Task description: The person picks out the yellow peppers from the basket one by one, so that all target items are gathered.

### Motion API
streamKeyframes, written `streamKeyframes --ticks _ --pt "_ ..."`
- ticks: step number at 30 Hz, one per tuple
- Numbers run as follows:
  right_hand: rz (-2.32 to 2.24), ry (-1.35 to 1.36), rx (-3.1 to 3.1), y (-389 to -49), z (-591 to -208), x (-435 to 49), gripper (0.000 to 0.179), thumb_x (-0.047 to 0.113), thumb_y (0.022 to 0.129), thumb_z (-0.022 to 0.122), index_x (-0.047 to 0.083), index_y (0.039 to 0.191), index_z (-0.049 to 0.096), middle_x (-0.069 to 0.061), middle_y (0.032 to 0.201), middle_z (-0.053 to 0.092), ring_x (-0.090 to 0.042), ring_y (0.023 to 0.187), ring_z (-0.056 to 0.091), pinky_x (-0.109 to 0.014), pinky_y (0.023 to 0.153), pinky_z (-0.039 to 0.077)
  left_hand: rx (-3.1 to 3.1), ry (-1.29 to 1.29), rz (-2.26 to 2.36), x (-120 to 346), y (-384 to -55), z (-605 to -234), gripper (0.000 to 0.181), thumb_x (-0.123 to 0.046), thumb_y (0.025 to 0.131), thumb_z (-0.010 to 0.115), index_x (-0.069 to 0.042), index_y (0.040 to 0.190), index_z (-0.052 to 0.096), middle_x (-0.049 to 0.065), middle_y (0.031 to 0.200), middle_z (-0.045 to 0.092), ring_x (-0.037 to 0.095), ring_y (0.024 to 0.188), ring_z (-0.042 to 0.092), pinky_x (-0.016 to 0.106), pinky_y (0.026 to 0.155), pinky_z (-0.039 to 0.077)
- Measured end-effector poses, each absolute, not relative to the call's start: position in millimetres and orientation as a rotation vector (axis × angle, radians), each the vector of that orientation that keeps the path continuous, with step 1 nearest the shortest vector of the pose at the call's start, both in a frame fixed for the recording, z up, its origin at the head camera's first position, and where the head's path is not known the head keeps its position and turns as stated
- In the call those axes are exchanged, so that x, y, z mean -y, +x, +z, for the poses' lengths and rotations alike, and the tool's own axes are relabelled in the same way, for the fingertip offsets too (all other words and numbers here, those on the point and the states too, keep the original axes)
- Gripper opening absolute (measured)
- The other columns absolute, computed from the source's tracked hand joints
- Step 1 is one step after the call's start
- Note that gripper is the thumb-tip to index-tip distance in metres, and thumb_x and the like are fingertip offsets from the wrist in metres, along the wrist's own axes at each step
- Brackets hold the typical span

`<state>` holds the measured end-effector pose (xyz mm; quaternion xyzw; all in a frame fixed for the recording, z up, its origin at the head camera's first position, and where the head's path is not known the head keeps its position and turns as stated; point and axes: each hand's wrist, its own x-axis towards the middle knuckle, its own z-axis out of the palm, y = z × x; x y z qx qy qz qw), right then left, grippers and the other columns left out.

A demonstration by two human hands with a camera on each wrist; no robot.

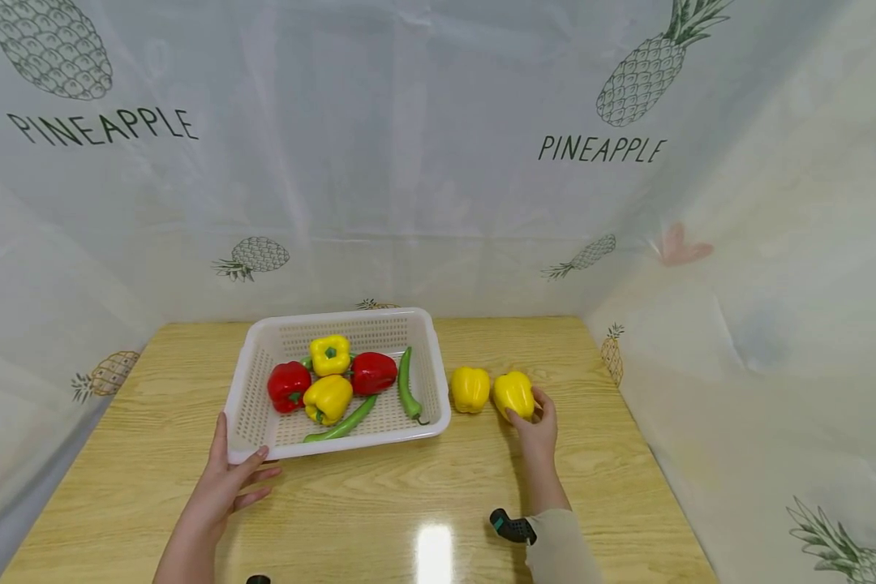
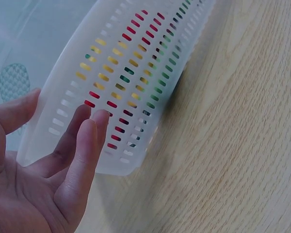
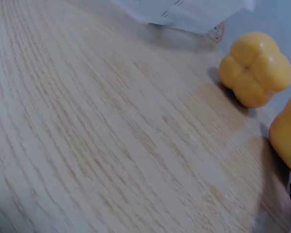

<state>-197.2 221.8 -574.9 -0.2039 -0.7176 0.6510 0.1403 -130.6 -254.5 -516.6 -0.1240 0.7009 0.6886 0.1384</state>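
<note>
At the near left corner of a white plastic basket (image 1: 336, 451), my left hand (image 1: 222, 483) rests with relaxed fingers, its thumb along the left side and a fingertip at the front rim. In the left wrist view its other fingers (image 2: 87, 141) stay loose beside the slotted wall. On the right, my right hand (image 1: 540, 430) holds a yellow bell pepper (image 1: 513, 393) between thumb and fingers, low over the table. Only part of that pepper (image 3: 288, 138) and a fingertip show in the right wrist view. Another yellow bell pepper (image 1: 470, 389) sits between it and the basket.
Inside the basket lie red bell peppers (image 1: 374, 373), yellow bell peppers (image 1: 328, 399) and long green peppers (image 1: 409, 385). The wooden table (image 1: 358, 519) meets a pineapple-print sheet (image 1: 409, 268) at the back and sides. A black strap piece (image 1: 513, 527) is by the right sleeve.
</note>
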Motion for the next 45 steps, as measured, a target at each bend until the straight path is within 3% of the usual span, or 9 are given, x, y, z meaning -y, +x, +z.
streamKeyframes --ticks 5,15,28,36,45 --pt "1.814 -0.574 2.129 -194 -572 -221 0.066 0.002 0.083 0.074 0.005 0.141 0.041 -0.014 0.141 0.04 -0.028 0.114 0.04 -0.024 0.081 0.043 -2.032 -0.358 1.989 254 -131 -516 0.098 -0.022 0.101 0.054 -0.049 0.143 -0.03 0.027 0.155 0.022 0.017 0.093 0.07 0.043 0.077 0.058" --pt "1.755 -0.592 2.136 -195 -572 -213 0.063 0.001 0.083 0.075 0.001 0.136 0.04 -0.02 0.134 0.043 -0.032 0.11 0.04 -0.041 0.088 0.039 -2.034 -0.362 1.992 254 -130 -515 0.099 -0.024 0.101 0.056 -0.049 0.143 -0.03 0.027 0.154 0.022 0.019 0.094 0.07 0.042 0.076 0.058" --pt "1.646 -0.662 2.12 -199 -573 -203 0.06 0.005 0.08 0.08 -0.002 0.127 0.043 -0.014 0.109 0.045 -0.024 0.092 0.044 -0.02 0.067 0.041 -2.022 -0.38 1.99 253 -131 -514 0.098 -0.022 0.102 0.054 -0.047 0.143 -0.031 0.026 0.154 0.021 0.017 0.092 0.07 0.043 0.077 0.058" --pt "1.582 -0.698 2.119 -199 -574 -198 0.063 0.009 0.078 0.083 -0.003 0.127 0.044 -0.015 0.106 0.043 -0.026 0.091 0.044 -0.029 0.07 0.042 -2.033 -0.361 1.993 254 -130 -515 0.099 -0.023 0.101 0.056 -0.046 0.144 -0.03 0.026 0.154 0.022 0.018 0.093 0.07 0.043 0.076 0.058" --pt "1.36 -0.566 2.198 -199 -555 -196 0.059 0.013 0.075 0.085 0.0 0.123 0.053 -0.018 0.121 0.048 -0.036 0.111 0.042 -0.048 0.092 0.038 -2.039 -0.364 1.983 254 -131 -515 0.098 -0.022 0.101 0.056 -0.05 0.143 -0.029 0.026 0.154 0.023 0.018 0.092 0.07 0.044 0.076 0.058"
